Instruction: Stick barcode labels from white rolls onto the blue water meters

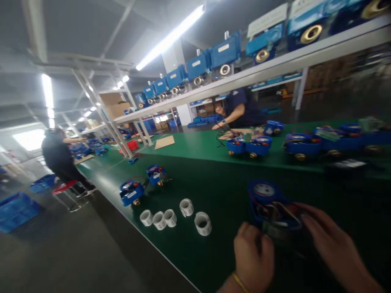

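A blue water meter with an open casing sits on the green bench in front of me, its round dial at the far end. Wires spill from the casing, and a greenish circuit board hangs at the near side. My left hand, a yellow band at its wrist, is closed with thumb and fingers at the board's left edge. Against the casing's right side, my right hand is curled with its fingertips on the rim and wires. Blur hides the exact grip of both.
Several white label rolls stand left of my hands, with two open blue meters beyond. More opened meters line the bench's far side. Boxed meters fill the overhead shelf. A co-worker sits opposite; another person stands left.
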A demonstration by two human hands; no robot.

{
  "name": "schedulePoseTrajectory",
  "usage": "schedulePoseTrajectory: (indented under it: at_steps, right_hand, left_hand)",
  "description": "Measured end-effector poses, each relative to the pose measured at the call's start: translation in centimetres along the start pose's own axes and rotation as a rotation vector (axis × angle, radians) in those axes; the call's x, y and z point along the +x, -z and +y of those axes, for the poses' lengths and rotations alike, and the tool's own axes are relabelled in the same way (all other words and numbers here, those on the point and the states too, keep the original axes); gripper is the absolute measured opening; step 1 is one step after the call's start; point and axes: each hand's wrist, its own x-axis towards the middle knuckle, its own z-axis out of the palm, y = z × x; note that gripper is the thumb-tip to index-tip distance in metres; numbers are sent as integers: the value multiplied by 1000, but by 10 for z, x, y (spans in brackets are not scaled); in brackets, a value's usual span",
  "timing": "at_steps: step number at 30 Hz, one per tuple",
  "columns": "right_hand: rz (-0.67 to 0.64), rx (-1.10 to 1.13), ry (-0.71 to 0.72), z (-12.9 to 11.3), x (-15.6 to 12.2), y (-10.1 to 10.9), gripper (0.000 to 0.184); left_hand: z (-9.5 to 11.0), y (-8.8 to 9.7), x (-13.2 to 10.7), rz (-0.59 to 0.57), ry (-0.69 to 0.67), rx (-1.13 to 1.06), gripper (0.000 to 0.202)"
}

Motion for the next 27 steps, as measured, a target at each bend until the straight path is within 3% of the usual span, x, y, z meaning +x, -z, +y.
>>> schedulePoseTrajectory:
  at_steps: [2,7,14,27]
  right_hand:
    - [-2,76,12,-3,-5,2,43]
    - [3,219,87,3,-6,-4,49]
    - [-90,451,-180,29,3,-1,62]
    - [-95,517,-268,36,10,-5,58]
  left_hand:
    - [-2,7,4,-9,34,-49,22]
    - [-7,5,10,-87,46,-106,23]
    - [-8,1,13,-114,37,-104,23]
    - [-6,-7,11,-44,-10,-108,24]
